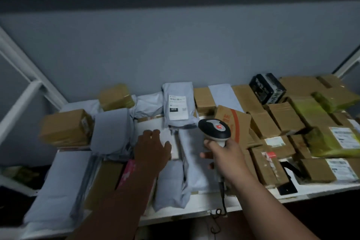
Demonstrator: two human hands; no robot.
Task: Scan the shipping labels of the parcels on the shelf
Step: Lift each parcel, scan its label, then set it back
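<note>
Shelf (253,197) white, crowded with parcels. Right hand (224,154) at 5 o'clock of centre, fingers curled round handle of a handheld barcode scanner (214,129), its head aimed toward 12 o'clock. Grey mailer bag (178,103) with white shipping label (178,107) lies at 11 o'clock of the scanner head. Left hand (153,147), fingers extended, rests on a small white parcel (171,142). Cardboard boxes (286,117) fill the 3 o'clock side.

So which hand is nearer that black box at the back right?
Right. The right hand, gripping the scanner, is below-left of the black box; the left hand lies farther left.
</note>
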